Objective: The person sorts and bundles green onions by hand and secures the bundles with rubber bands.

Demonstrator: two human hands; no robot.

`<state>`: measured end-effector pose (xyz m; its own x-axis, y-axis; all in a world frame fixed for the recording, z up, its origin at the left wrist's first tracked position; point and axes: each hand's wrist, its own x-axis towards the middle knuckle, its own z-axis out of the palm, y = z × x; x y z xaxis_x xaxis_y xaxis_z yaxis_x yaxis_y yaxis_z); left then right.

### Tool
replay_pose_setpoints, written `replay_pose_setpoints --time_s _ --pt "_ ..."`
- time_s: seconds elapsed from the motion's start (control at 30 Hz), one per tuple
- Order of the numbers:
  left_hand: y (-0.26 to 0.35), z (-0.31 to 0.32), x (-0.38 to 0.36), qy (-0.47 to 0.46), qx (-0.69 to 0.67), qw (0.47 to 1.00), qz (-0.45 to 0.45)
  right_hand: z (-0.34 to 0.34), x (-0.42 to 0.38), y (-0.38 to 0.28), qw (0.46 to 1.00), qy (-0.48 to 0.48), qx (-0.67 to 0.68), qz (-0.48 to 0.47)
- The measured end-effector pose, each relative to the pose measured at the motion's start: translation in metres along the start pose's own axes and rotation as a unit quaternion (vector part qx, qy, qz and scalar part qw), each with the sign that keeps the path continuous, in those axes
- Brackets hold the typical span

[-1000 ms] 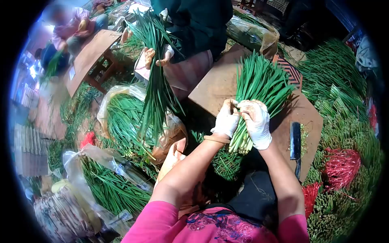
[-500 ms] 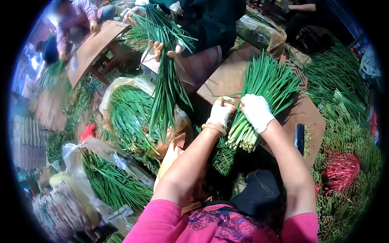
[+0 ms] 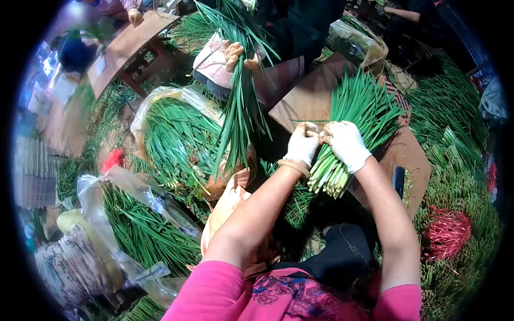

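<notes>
A thick bunch of garlic chives (image 3: 360,104) lies on a brown board (image 3: 308,99), its pale cut ends hanging over the near edge. My right hand (image 3: 347,145), in a white glove, is closed around the bunch just above those ends. On its left side, my left hand (image 3: 303,144), gloved too and with a bangle at the wrist, has its fingers curled shut right beside the right hand's fingers. What the left fingers pinch is hidden. A dark-handled tool (image 3: 397,182) rests on the board to the right.
Across from me, a person's gloved hands (image 3: 235,56) hold up another bunch of chives. Plastic bags of chives (image 3: 176,134) stand at left. Heaped bundles (image 3: 455,182) and red plastic string (image 3: 448,233) lie at right. Another person's hand (image 3: 135,16) is over a board at upper left.
My left hand has come up to my right hand's fingers, closing the gap between them. The view has shifted slightly. The person opposite has lowered one hand along their bunch.
</notes>
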<state>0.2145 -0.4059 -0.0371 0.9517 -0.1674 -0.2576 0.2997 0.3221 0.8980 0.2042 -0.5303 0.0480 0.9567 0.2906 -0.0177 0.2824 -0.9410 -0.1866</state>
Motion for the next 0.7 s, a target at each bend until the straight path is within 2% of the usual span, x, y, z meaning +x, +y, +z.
replay_pose_setpoints --time_s 0.03,0.07,0.13,0.2,0.33,0.4,0.5,0.7 --pt "-0.008 -0.004 0.007 0.021 0.019 1.0 -0.001 -0.001 0.001 0.0 1.0 -0.018 -0.013 0.011" --pt "-0.019 -0.005 0.015 0.037 0.061 0.997 0.038 -0.001 0.002 -0.001 0.999 -0.036 -0.025 0.021" --pt "-0.035 -0.012 0.024 0.055 0.084 0.995 0.018 -0.001 0.007 0.002 0.996 -0.064 -0.058 0.025" --pt "-0.003 -0.007 0.004 0.04 -0.003 0.996 -0.076 -0.006 0.012 -0.002 0.989 -0.117 -0.075 0.045" --pt "0.001 -0.007 0.001 0.019 -0.072 0.99 -0.124 -0.002 0.013 0.001 0.993 -0.095 -0.053 0.042" --pt "0.002 -0.007 0.001 0.019 -0.073 0.989 -0.124 -0.001 0.011 0.006 0.996 -0.07 -0.011 0.047" --pt "0.005 -0.008 -0.001 0.02 -0.058 0.991 -0.121 -0.002 0.009 0.0 0.994 -0.072 -0.035 0.077" --pt "-0.007 -0.009 0.003 0.021 -0.088 0.99 -0.112 -0.007 0.021 -0.014 0.973 -0.167 -0.11 0.111"
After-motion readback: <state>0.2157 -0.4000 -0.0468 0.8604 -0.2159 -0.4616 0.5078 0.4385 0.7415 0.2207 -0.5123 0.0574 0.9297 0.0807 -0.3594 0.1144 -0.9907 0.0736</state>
